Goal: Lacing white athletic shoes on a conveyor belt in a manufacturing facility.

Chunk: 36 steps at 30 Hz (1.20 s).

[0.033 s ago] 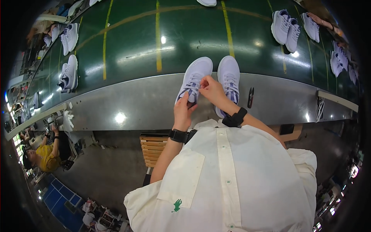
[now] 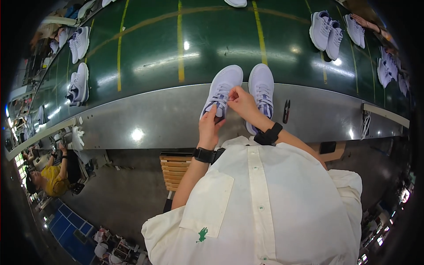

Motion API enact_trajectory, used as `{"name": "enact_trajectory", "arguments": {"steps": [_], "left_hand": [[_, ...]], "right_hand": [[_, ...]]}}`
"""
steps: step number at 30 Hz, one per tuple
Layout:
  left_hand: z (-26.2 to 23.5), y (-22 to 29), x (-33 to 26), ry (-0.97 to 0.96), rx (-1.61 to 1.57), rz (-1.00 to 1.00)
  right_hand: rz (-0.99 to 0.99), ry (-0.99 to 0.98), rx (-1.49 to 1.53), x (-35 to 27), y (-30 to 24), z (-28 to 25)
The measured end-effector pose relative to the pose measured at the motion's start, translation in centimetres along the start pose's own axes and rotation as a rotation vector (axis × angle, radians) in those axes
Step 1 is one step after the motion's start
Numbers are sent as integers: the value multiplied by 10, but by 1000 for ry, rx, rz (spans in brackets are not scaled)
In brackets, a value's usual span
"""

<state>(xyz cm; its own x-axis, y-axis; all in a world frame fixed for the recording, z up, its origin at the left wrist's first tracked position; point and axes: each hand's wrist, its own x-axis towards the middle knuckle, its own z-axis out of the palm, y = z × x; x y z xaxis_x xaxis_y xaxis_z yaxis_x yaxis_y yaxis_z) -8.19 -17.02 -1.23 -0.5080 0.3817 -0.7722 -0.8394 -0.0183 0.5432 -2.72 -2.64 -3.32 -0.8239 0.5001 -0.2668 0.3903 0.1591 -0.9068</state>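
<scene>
Two pale lavender sneakers stand side by side in front of me, toes pointing away. My left hand (image 2: 209, 129) is closed on the heel end of the left sneaker (image 2: 229, 76), with the thumb on its tongue and the fingers along the collar. At that shoe's lacing, my right hand (image 2: 243, 104) pinches the shoelace (image 2: 221, 92) by its right edge; the fingertips partly hide the lace. The right sneaker (image 2: 261, 78) is laced and untouched, its heel partly behind my right wrist. Small black thread snips (image 2: 286, 111) lie to its right.
A grey metal ledge (image 2: 168, 117) runs along the green, yellow-lined work surface (image 2: 150, 48). More sneakers stand at the left (image 2: 78, 84) and right (image 2: 327, 35). Another person's hand (image 2: 361, 21) touches shoes at far right. A slatted wooden seat (image 2: 174, 172) is below the ledge.
</scene>
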Motion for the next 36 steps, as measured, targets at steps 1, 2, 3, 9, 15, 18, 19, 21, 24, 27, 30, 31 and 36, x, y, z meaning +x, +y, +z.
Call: {"name": "enact_trajectory", "arguments": {"steps": [1,2,3,9,15,18,19,21,24,27,30,31,36], "left_hand": [[2,0,0,-9,23,0],[3,0,0,-18,45,-1],[3,0,0,-18,44,-1],[0,-3,5,-26,17,7],[4,-1,3,8,59,6],[5,-3,5,-8,74,14],[5,-3,5,-5,84,19],[6,-3,6,-10,95,21],[9,-3,8,11,135,-16],[14,-7,9,35,165,7],[20,0,8,31,37,-98],[26,-2,8,26,43,-106],[57,-33,8,44,-23,56]], "right_hand": [[1,2,-1,1,2,0],[38,3,15,2,4,0],[73,2,32,3,5,-1],[22,93,63,7,9,-2],[-52,94,-159,8,-1,0],[-63,53,-275,12,-6,-1],[-60,59,-279,13,-8,-2],[12,-25,-264,16,-11,-5],[4,-71,-287,6,-7,-22],[242,-19,165,-2,-8,-57],[129,116,203,-17,6,-109],[68,181,173,-22,18,-123],[310,199,174,-67,53,-140]]}}
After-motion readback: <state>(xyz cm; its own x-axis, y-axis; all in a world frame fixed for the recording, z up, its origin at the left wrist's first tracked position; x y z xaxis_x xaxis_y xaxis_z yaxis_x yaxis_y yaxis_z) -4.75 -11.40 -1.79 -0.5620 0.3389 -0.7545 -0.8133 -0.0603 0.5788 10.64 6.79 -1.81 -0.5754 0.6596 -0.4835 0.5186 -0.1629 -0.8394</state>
